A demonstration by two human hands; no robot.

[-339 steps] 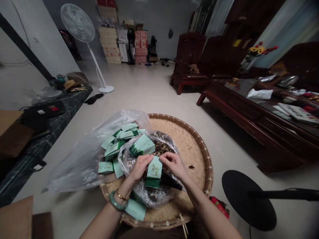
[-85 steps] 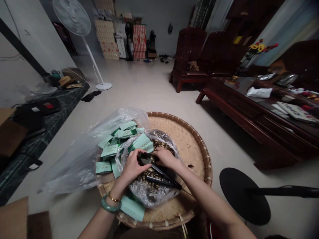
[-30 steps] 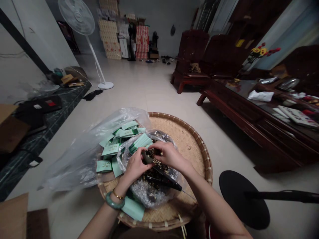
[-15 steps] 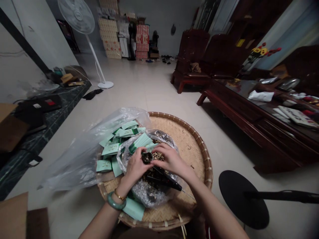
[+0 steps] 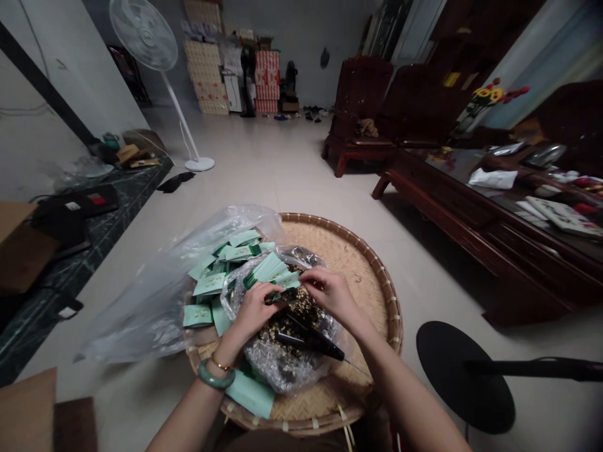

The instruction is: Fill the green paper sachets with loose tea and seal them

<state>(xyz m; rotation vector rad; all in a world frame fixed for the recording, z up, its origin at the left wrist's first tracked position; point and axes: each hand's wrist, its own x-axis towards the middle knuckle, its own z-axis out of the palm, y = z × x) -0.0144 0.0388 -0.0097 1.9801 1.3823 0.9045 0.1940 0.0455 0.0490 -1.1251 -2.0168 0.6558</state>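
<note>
Over a clear plastic bag [image 5: 282, 370] of loose dark and yellowish dried bits [image 5: 306, 307], both my hands are at a pale green packet [image 5: 288, 280]. My left hand [image 5: 254, 311] is closed around its lower left side, where a dark part shows by the fingertips. Thumb and fingers of my right hand [image 5: 330, 292] pinch the packet's right corner. Just behind the hands, a fanned stack of green packets [image 5: 266, 267] lies on the bag. Below them a black-handled tool [image 5: 313, 344] with a thin metal tip rests across the bag.
A round woven bamboo tray [image 5: 372, 276] carries everything. More green packets [image 5: 210, 284] are heaped at its left, beside a large clear plastic sheet [image 5: 155, 301]. A black round stand base [image 5: 464, 376] is on the floor at right, and a dark wooden table [image 5: 471, 220] stands beyond.
My right hand has moved up and slightly right, from the dark opening between both hands to a green packet's corner. My left hand has shifted slightly left and its fingers have closed in.
</note>
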